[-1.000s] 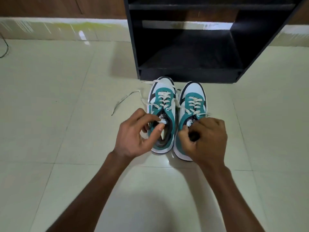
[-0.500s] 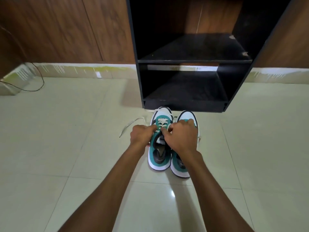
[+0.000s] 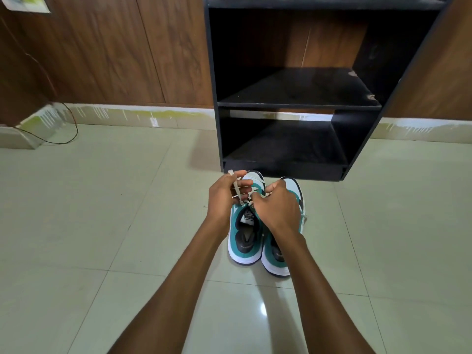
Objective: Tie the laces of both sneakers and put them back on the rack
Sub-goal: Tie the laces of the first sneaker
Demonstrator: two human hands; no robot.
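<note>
Two teal-and-white sneakers stand side by side on the tiled floor in front of a black rack (image 3: 298,106). Over the left sneaker (image 3: 246,241), my left hand (image 3: 224,198) grips a loop of its cream lace (image 3: 236,187). My right hand (image 3: 277,206) pinches the other part of that lace above the tongue. The right sneaker (image 3: 277,259) lies partly hidden under my right wrist, so its laces are mostly out of sight.
The rack has two bare shelves and stands against a wood-panelled wall (image 3: 127,52). A thin cable (image 3: 69,129) trails on the floor at the far left. Glossy pale tiles (image 3: 102,226) spread around the shoes.
Both hands left the sneaker openings and came together over the left sneaker's laces. The loose lace on the floor at the left is now gathered in my left hand. The camera tilted up.
</note>
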